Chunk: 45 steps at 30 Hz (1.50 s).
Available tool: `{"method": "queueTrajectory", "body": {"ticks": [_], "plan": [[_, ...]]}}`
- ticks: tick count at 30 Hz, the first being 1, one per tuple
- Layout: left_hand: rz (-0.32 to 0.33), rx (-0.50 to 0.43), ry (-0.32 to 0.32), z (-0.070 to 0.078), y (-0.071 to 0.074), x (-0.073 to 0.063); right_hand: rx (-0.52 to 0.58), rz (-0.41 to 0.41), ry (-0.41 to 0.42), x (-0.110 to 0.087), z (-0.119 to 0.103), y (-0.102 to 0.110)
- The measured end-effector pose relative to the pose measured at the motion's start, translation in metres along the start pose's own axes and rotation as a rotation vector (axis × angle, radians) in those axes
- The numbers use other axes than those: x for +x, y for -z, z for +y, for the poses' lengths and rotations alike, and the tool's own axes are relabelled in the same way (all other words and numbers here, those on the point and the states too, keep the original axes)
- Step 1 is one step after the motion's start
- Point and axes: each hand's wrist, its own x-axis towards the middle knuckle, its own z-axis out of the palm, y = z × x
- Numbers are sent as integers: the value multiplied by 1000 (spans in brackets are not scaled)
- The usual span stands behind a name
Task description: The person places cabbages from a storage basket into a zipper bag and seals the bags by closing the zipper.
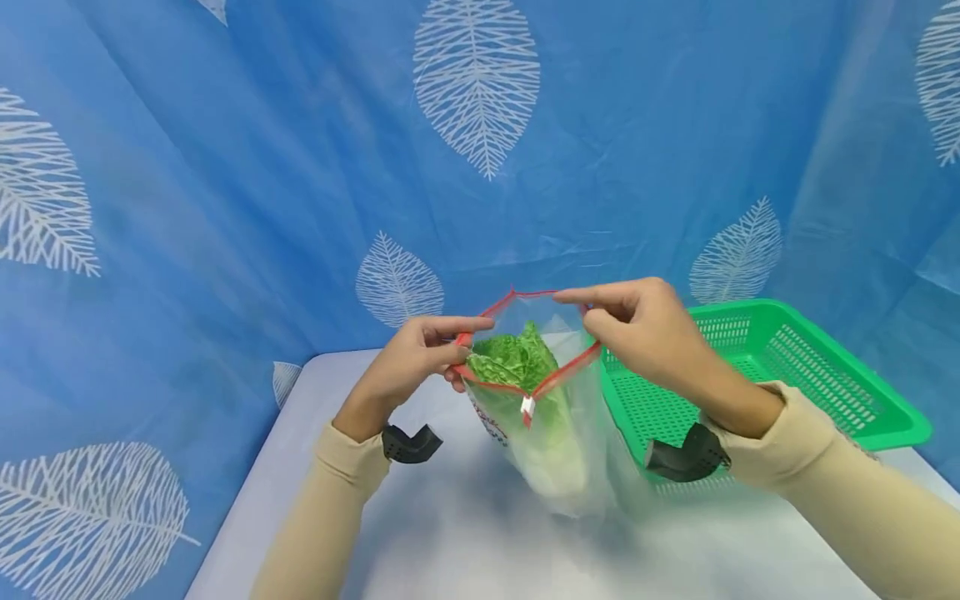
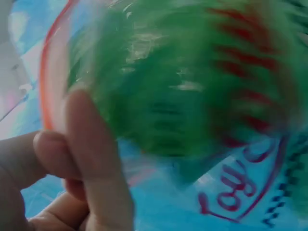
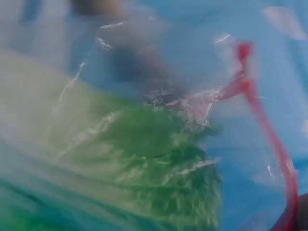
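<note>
A clear plastic zip bag (image 1: 596, 442) with a red zip rim hangs upright with its mouth spread wide. Inside it stands a napa cabbage (image 1: 528, 354), leafy green end up and pale base down. My left hand (image 1: 412, 354) pinches the bag's left rim between thumb and fingers, index stretched along the edge. On the far right side of the mouth, my right hand (image 1: 656, 329) grips the rim. A white slider (image 1: 527, 407) sits at the front corner. The left wrist view shows red lettering (image 2: 236, 187) on the bag; in the blurred right wrist view the cabbage (image 3: 159, 149) shows through plastic.
A green slotted plastic basket (image 1: 862, 379) stands at the right, partly behind the bag and right arm. Beneath is a white table (image 1: 450, 533). A blue curtain (image 1: 600, 167) with white leaf prints hangs behind. Black wrist mounts (image 1: 411, 444) sit on both sleeves.
</note>
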Motion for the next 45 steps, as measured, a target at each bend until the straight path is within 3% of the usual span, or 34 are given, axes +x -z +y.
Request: {"method": "queueTrajectory", "body": {"ticks": [7,10,17,21,26,33,45], "plan": [[24,26,-23,11,7,-4,29,-30,-41,6,9,-10],[23,35,-27,15,6,-4,87,-24,-13,12,12,-19],[37,46,-25,19,-1,1,296,23,50,24,11,-53],[82,37,1,19,-1,0,416,65,64,27,10,-74],[137,4,-1,19,2,-3,634,128,58,29,9,-102],[158,-73,10,14,6,-10,925,162,73,28,3,-140],[202,-49,40,9,11,-23,1117,154,110,30,-4,-178]]}}
